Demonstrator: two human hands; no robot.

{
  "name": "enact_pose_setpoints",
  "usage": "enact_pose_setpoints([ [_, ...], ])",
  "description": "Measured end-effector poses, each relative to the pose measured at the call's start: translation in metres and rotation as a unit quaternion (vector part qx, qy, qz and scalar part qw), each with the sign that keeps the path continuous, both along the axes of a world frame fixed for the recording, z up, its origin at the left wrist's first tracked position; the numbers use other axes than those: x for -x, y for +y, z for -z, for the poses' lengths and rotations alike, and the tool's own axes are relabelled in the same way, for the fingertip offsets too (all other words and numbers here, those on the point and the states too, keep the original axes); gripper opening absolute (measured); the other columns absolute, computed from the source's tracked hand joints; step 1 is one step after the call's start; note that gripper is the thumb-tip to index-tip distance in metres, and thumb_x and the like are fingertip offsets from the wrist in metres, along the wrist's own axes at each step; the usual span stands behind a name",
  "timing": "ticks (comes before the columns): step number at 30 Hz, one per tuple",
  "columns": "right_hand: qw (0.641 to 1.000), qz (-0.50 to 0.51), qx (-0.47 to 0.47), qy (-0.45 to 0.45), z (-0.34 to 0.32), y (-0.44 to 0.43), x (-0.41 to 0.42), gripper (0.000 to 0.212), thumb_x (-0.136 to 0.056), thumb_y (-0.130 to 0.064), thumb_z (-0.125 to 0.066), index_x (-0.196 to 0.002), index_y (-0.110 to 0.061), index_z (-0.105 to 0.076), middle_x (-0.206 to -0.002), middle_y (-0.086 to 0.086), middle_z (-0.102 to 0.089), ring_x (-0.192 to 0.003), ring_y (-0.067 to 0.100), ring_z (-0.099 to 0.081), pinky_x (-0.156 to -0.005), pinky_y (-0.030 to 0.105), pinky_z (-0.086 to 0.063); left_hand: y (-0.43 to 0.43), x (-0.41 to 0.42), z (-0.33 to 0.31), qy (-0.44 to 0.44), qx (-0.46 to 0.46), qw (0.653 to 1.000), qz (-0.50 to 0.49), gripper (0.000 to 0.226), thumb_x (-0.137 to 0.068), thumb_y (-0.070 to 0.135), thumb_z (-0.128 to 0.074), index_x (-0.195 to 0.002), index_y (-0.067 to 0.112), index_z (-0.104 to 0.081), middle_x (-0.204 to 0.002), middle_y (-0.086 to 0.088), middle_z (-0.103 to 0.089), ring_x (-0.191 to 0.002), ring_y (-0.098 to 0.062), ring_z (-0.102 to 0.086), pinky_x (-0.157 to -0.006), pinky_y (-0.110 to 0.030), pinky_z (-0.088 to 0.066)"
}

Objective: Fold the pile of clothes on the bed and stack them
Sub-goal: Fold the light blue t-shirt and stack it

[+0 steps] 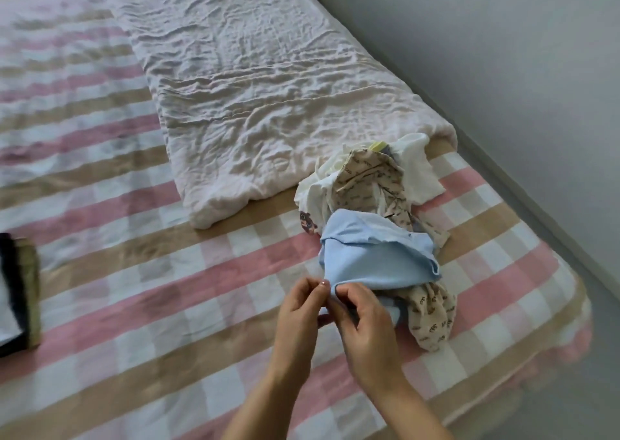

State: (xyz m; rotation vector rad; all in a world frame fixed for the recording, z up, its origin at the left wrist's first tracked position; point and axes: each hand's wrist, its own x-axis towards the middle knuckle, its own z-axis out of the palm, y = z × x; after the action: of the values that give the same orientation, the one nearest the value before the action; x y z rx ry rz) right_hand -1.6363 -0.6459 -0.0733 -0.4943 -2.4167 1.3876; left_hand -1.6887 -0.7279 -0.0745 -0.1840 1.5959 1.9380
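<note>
Pink, beige and white checks cover the bed (134, 272), which fills most of the frame. A grey wall (503, 54) runs down the upper right. A crumpled white quilt (251, 80) lies folded lengthwise across the upper middle of the bed.

Just below the quilt's lower right end, right of centre, sits the pile (372, 184) of unfolded clothes. A white garment (419, 161) lies at its top, touching the quilt. A beige printed garment (432, 319) shows in the middle and again at the lower end. A blue garment (375, 262) lies over the pile's lower half.

Both hands meet at lower centre, on the blue garment's lower edge. The left hand (298, 312) pinches the corner of that edge between thumb and forefinger. The right hand (365, 319) is just beside it, its fingers (349, 293) curled and clamped on the same edge, with blue cloth bunched under the palm. Bare forearms rise from the bottom edge of the frame.

At the far left edge, well apart from the pile, a folded stack (20, 292) of dark and olive pieces lies on the bed, partly cut off.
</note>
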Motion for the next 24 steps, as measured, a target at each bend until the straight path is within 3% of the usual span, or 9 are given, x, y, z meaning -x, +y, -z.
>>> enact_pose_setpoints([
  [4, 0.995, -0.084, 0.050, 0.031, -0.027, -0.063, -0.015, 0.012, -0.086, -0.018, -0.059, -0.080, -0.027, -0.054, -0.076, -0.014, -0.053, -0.073, 0.006, -0.054, -0.066, 0.021, -0.047, -0.069, -0.021, -0.031, 0.009, -0.020, 0.997, -0.074, 0.027, -0.084, 0.009, -0.055, -0.059, 0.020, -0.057, -0.058, 0.001, -0.050, -0.055, -0.008, -0.049, -0.052, -0.019, -0.044],
  [6, 0.990, -0.124, 0.055, 0.044, -0.031, -0.096, -0.023, 0.013, -0.086, -0.020, -0.062, -0.081, -0.028, -0.053, -0.077, -0.019, -0.050, -0.072, 0.000, -0.051, -0.067, 0.016, -0.044, -0.109, -0.036, -0.042, 0.023, -0.015, 0.994, -0.108, 0.011, -0.069, 0.025, -0.061, -0.060, 0.021, -0.056, -0.060, -0.002, -0.047, -0.058, -0.012, -0.044, -0.054, -0.022, -0.040],
  [9, 0.980, -0.171, 0.100, 0.024, -0.023, -0.144, -0.041, 0.010, -0.084, -0.025, -0.059, -0.082, -0.031, -0.051, -0.078, -0.027, -0.048, -0.072, -0.007, -0.047, -0.067, 0.008, -0.038, -0.162, -0.058, -0.033, 0.043, 0.034, 0.986, -0.155, 0.015, -0.064, 0.034, -0.060, -0.061, 0.020, -0.053, -0.062, -0.002, -0.043, -0.060, -0.013, -0.040, -0.056, -0.022, -0.037],
  [12, 0.969, -0.208, 0.121, -0.061, 0.009, -0.185, -0.057, 0.012, -0.084, -0.020, -0.059, -0.084, -0.030, -0.051, -0.077, -0.023, -0.048, -0.072, -0.003, -0.046, -0.067, 0.011, -0.036, -0.203, -0.079, -0.002, 0.055, 0.108, 0.974, -0.194, 0.016, -0.077, 0.017, -0.055, -0.065, 0.012, -0.046, -0.058, 0.003, -0.041, -0.055, -0.005, -0.038, -0.052, -0.013, -0.035],
  [15, 0.950, -0.248, 0.103, -0.160, 0.051, -0.209, -0.069, 0.014, -0.083, -0.006, -0.057, -0.094, -0.015, -0.061, -0.085, -0.005, -0.053, -0.081, 0.012, -0.051, -0.072, 0.019, -0.039, -0.234, -0.096, 0.044, 0.020, 0.192, 0.960, -0.203, 0.027, -0.089, -0.004, -0.049, -0.066, 0.007, -0.042, -0.060, -0.001, -0.038, -0.056, -0.005, -0.036, -0.051, -0.013, -0.032],
  [18, 0.924, -0.280, 0.057, -0.254, 0.086, -0.222, -0.076, 0.031, -0.086, -0.003, -0.052, -0.115, -0.011, -0.058, -0.105, 0.003, -0.057, -0.099, 0.016, -0.053, -0.081, 0.013, -0.036, -0.256, -0.111, 0.085, -0.007, 0.246, 0.953, -0.173, 0.028, -0.089, -0.006, -0.048, -0.065, 0.007, -0.043, -0.060, -0.002, -0.041, -0.060, -0.011, -0.038, -0.053, -0.013, -0.034],
  [22, 0.881, -0.321, -0.018, -0.346, 0.112, -0.224, -0.072, 0.031, -0.083, 0.000, -0.046, -0.112, -0.006, -0.055, -0.112, 0.012, -0.054, -0.107, 0.026, -0.050, -0.086, 0.027, -0.037, -0.262, -0.118, 0.113, -0.020, 0.280, 0.955, -0.098, 0.021, -0.089, -0.004, -0.050, -0.072, 0.008, -0.052, -0.071, -0.003, -0.056, -0.069, -0.014, -0.051, -0.062, -0.013, -0.041],
  [24, 0.875, -0.325, -0.026, -0.359, 0.115, -0.216, -0.068, 0.034, -0.080, 0.003, -0.045, -0.112, -0.004, -0.056, -0.113, 0.013, -0.054, -0.109, 0.027, -0.049, -0.089, 0.028, -0.037, -0.263, -0.114, 0.114, -0.009, 0.293, 0.954, -0.058, 0.014, -0.087, -0.005, -0.051, -0.080, 0.007, -0.056, -0.079, -0.003, -0.061, -0.077, -0.015, -0.055, -0.067, -0.011, -0.042],
])
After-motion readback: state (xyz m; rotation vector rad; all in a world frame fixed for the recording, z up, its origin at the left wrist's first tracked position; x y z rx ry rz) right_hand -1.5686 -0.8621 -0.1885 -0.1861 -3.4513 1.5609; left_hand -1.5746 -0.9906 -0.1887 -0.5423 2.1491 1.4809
